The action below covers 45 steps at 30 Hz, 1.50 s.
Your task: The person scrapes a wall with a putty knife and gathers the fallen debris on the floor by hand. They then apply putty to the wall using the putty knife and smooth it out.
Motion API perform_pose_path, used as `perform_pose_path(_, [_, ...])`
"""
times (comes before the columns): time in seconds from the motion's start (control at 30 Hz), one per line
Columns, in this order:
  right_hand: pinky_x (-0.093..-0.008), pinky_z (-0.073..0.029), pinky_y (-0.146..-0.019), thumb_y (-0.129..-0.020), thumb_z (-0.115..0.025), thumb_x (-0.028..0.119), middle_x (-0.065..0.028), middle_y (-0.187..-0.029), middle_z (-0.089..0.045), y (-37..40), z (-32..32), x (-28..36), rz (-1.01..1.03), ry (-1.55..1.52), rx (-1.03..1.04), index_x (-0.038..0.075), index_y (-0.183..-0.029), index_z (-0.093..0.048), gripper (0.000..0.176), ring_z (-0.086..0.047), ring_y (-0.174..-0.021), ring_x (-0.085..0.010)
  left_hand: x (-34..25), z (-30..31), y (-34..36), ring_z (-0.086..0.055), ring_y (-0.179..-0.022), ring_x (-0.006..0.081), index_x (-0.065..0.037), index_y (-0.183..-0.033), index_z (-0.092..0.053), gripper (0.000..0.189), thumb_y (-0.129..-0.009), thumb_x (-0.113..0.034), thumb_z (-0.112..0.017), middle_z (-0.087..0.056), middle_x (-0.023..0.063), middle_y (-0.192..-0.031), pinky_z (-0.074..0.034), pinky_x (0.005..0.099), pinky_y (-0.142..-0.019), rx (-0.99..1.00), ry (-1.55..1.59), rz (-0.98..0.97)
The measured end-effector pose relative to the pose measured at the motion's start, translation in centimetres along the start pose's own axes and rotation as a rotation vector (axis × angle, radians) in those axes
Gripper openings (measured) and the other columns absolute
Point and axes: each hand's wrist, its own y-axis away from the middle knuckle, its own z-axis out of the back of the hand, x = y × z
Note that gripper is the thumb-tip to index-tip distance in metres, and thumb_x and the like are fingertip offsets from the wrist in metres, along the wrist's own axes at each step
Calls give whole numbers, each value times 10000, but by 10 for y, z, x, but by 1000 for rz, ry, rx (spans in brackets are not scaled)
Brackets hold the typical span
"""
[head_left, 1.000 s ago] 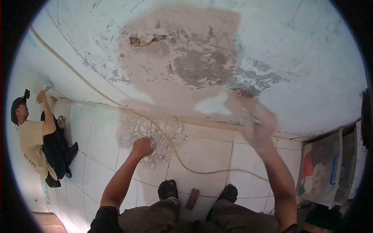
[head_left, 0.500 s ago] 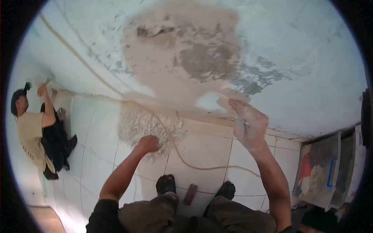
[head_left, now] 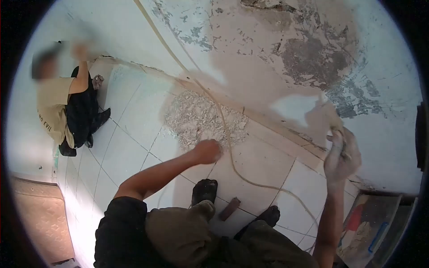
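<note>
The right hand (head_left: 343,156) has its grip clamped on a flat tool (head_left: 331,117) by the wall (head_left: 250,67), 3 o'clock from the rubble (head_left: 196,117); the left hand (head_left: 208,151), grip curled together, at 6.

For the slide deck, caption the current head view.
Dusty right hand at a patchy, peeling wall, above a tiled floor with pale debris.

My right hand (head_left: 343,154) grips a pale scraper (head_left: 330,114) near the patchy wall (head_left: 250,67); my closed left hand (head_left: 208,152) hovers above the tiled floor (head_left: 263,156), near the plaster flakes (head_left: 201,117).
</note>
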Motion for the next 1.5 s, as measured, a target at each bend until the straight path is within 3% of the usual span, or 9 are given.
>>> perform_pose_path(0.13, [-274, -495, -629, -892, -569, 60, -158, -835, -665, -6, 6, 4, -31, -94, -116, -29, -1017, -653, 175, -647, -714, -150, -20, -26, 3, -543, -810, 290, -62, -726, -575, 221, -847, -243, -534, -559, 95, -766, -470, 389, -744, -83, -148, -420])
perform_pose_path(0.33, [-298, -461, -591, -906, -578, 126, -155, -721, -626, -1, -8, -8, -90, 148, 116, -10, -1021, -652, 194, -580, -633, -147, -44, -24, 17, -529, -878, 280, -57, -789, -582, 180, -816, -234, -561, -539, 107, -839, -459, 391, -773, -52, 33, -316])
perform_pose_path(0.4, [-294, -481, -685, -942, -544, 148, -139, -863, -684, -8, 8, -1, -215, 196, 173, -49, -1028, -647, 238, -617, -771, -165, -43, -22, 19, -539, -882, 289, -48, -866, -587, 192, -815, -231, -561, -540, 114, -880, -462, 392, -772, -52, 76, -303])
perform_pose_path(0.53, [-278, -474, -693, -950, -538, 121, -103, -919, -670, -23, 24, 22, -426, -117, -262, -45, -955, -650, 200, -605, -802, -162, -35, -27, 16, -551, -894, 303, -45, -919, -580, 205, -811, -219, -561, -544, 119, -929, -463, 406, -773, 18, 35, -225])
perform_pose_path(0.87, [-280, -434, -674, -954, -498, 70, -87, -787, -561, -43, 29, 2, -254, 35, 141, -64, -899, -582, 167, -532, -736, -160, -36, -29, 3, -571, -934, 316, -41, -989, -572, 227, -827, -200, -560, -535, 158, -1058, -465, 431, -790, 35, 165, -255])
perform_pose_path(0.97, [-276, -441, -758, -956, -486, 60, -101, -868, -587, -51, 46, 38, -202, 90, -97, -71, -949, -589, 167, -557, -824, -163, -38, -26, 6, -572, -932, 322, -30, -984, -567, 232, -828, -202, -564, -534, 163, -1055, -471, 431, -772, 75, 153, -248])
perform_pose_path(1.27, [-282, -468, -813, -942, -528, 92, -161, -961, -655, -35, 17, -16, -33, 84, 125, -97, -1060, -594, 233, -618, -887, -200, -39, -16, 11, -590, -889, 325, 6, -978, -570, 263, -865, -230, -539, -557, 170, -997, -484, 430, -750, 128, 152, -225])
perform_pose_path(1.33, [-281, -474, -809, -938, -544, 95, -155, -995, -664, -42, 30, -5, -390, -23, 129, -90, -1089, -596, 245, -621, -906, -185, -34, -27, 7, -589, -888, 338, 7, -999, -561, 262, -876, -221, -523, -549, 178, -1003, -485, 443, -740, 127, 16, -325])
perform_pose_path(1.5, [-280, -486, -776, -929, -560, 89, -139, -981, -673, -53, 37, 6, -270, -5, 18, -80, -1074, -615, 229, -624, -872, -169, -38, -23, 11, -591, -909, 339, 0, -1107, -525, 317, -878, -218, -513, -545, 182, -1048, -491, 439, -754, 47, 175, -259])
